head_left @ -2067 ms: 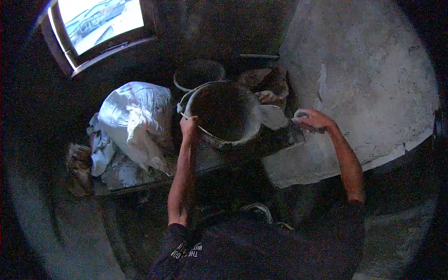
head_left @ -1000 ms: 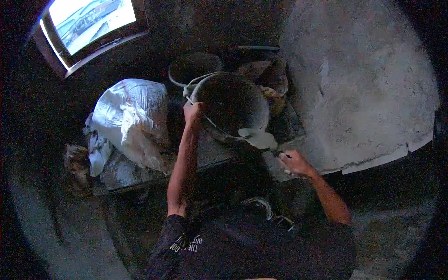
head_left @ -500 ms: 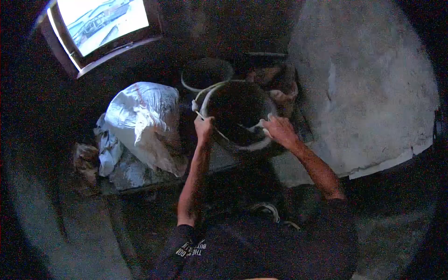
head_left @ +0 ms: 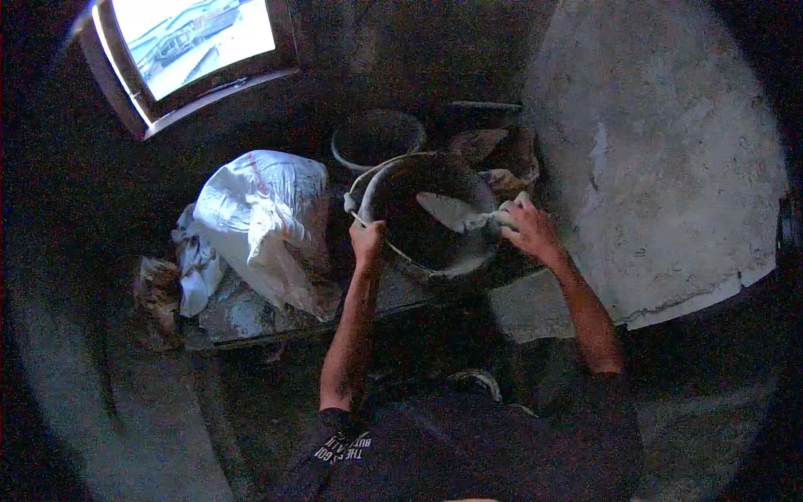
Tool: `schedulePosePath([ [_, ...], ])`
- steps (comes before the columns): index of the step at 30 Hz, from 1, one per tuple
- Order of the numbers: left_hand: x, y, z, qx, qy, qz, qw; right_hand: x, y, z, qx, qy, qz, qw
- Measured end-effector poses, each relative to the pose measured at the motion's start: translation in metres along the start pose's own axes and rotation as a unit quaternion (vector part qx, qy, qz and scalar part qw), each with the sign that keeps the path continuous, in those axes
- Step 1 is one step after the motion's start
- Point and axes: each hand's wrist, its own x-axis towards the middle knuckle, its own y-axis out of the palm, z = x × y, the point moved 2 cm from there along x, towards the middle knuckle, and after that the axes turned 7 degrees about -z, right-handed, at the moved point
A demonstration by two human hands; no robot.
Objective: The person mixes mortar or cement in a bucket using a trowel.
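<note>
A dark bucket (head_left: 458,269) with a pale, dusty rim stands in front of my body, its inside too dark to make out. My left hand (head_left: 368,241) is closed on the rim at the near left, beside the thin bucket handle (head_left: 365,177), which lies along the left side. My right hand (head_left: 529,226) grips the handle end of a trowel at the right of the bucket. The pale, coated trowel blade (head_left: 445,210) points left over the bucket's opening.
Left of the bucket sits a bulging white sack (head_left: 266,201), with crumpled bags (head_left: 159,293) beyond it. A second round container (head_left: 378,138) is behind the bucket. Brownish sacking (head_left: 506,159) lies at its back right. A rough grey slab (head_left: 661,184) fills the right side.
My right hand has moved slightly right and up, and the trowel blade now shows raised in the bucket's opening. My left hand stays on the rim. The whole view has shifted slightly.
</note>
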Motion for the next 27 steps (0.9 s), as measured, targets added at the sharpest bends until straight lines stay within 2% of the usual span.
schedulePosePath([
  [1, 0.003, 0.000, 0.003, -0.019, 0.024, 0.005, 1.000, 0.001, -0.007, 0.002, -0.060, -0.007, -0.023, 0.998],
  [2, 0.005, 0.001, 0.005, -0.036, 0.046, 0.010, 0.998, 0.001, -0.011, 0.006, -0.059, -0.005, -0.022, 0.998],
  [4, 0.007, 0.001, 0.009, -0.037, 0.037, 0.009, 0.999, 0.004, -0.015, 0.013, -0.165, 0.035, -0.013, 0.986],
  [5, 0.007, -0.001, 0.010, -0.039, 0.028, 0.004, 0.999, 0.004, -0.011, 0.005, -0.164, 0.036, -0.014, 0.986],
  [7, 0.009, -0.005, 0.014, -0.022, 0.037, -0.011, 0.999, 0.006, -0.002, -0.005, -0.045, -0.011, 0.034, 0.998],
  [9, 0.018, -0.005, 0.018, -0.012, 0.051, -0.027, 0.998, 0.011, -0.011, -0.003, -0.021, -0.016, 0.014, 1.000],
  [11, 0.018, -0.010, 0.023, 0.009, 0.030, -0.052, 0.998, 0.014, -0.014, -0.007, 0.008, -0.020, 0.001, 1.000],
  [13, 0.017, -0.012, 0.019, 0.013, 0.024, -0.039, 0.999, 0.016, -0.018, -0.047, 0.195, 0.135, -0.041, 0.971],
  [14, 0.016, -0.012, 0.016, 0.019, 0.015, -0.022, 0.999, 0.017, -0.023, -0.063, 0.196, 0.135, -0.041, 0.970],
  [16, 0.023, -0.011, 0.024, 0.020, -0.001, -0.041, 0.999, 0.024, -0.029, -0.098, 0.259, 0.375, -0.025, 0.889],
  [17, 0.022, -0.010, 0.024, 0.021, -0.021, -0.060, 0.998, 0.031, -0.038, -0.099, 0.259, 0.375, -0.025, 0.890],
  [18, 0.021, -0.009, 0.023, 0.019, -0.021, -0.060, 0.998, 0.038, -0.054, -0.100, 0.192, 0.376, -0.047, 0.905],
  [19, 0.014, -0.009, 0.013, 0.025, 0.004, -0.062, 0.998, 0.045, -0.065, -0.102, 0.125, 0.375, -0.068, 0.916],
  [20, 0.012, -0.009, 0.008, 0.030, 0.030, -0.064, 0.997, 0.049, -0.054, -0.129, 0.125, 0.373, -0.069, 0.917],
  [21, 0.030, -0.010, 0.032, 0.031, 0.092, -0.090, 0.991, 0.053, -0.038, -0.169, 0.027, 0.223, -0.124, 0.966],
  [22, 0.027, -0.008, 0.025, 0.030, 0.092, -0.092, 0.991, 0.060, -0.031, -0.190, -0.071, 0.065, -0.174, 0.980],
  [23, 0.021, -0.008, 0.013, 0.044, 0.047, -0.094, 0.994, 0.071, -0.039, -0.180, -0.070, 0.064, -0.174, 0.980],
  [24, 0.017, -0.008, 0.008, 0.058, 0.002, -0.094, 0.994, 0.081, -0.043, -0.172, -0.124, 0.113, -0.076, 0.983],
  [25, 0.016, -0.008, 0.009, 0.060, 0.001, -0.095, 0.994, 0.089, -0.045, -0.167, -0.177, 0.161, 0.023, 0.971],
  [26, 0.016, -0.009, 0.009, 0.073, 0.018, -0.091, 0.993, 0.098, -0.042, -0.178, -0.176, 0.161, 0.022, 0.971],
  [27, 0.019, -0.010, 0.010, 0.087, 0.037, -0.086, 0.992, 0.106, -0.026, -0.197, -0.078, 0.194, 0.097, 0.973],
])
